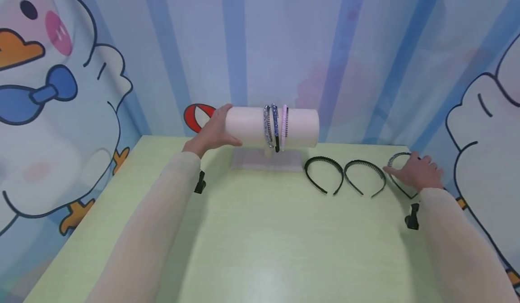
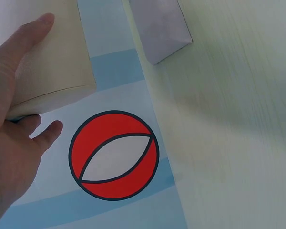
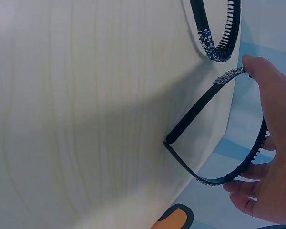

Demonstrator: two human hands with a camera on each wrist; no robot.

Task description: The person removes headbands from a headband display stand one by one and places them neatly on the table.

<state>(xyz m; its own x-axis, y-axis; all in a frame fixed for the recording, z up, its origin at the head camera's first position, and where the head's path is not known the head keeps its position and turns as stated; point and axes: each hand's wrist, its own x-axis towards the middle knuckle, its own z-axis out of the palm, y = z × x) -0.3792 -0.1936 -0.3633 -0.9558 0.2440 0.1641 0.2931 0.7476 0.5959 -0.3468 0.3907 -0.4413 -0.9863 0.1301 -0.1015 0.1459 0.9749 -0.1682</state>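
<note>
My left hand (image 1: 213, 133) grips the left end of the pale cylinder (image 1: 245, 124) of a headband display stand, thumb on the near side and fingers behind. Three headbands sit around the cylinder: a silver glittery one (image 1: 266, 127), a dark blue sparkly one (image 1: 276, 124) and a pink one (image 1: 283, 129). At the table's far right, my right hand (image 1: 420, 173) holds a black headband (image 3: 193, 110) with silver sparkles, thumb on one side of its arch and fingers on the other. In the right wrist view its two ends point toward the table.
Two more dark toothed headbands, a left one (image 1: 323, 159) and a right one (image 1: 367, 162), lie between the stand's base (image 1: 248, 159) and my right hand. Behind the light wooden table (image 1: 284, 230) hangs a blue striped curtain (image 1: 276, 41) printed with cartoon birds.
</note>
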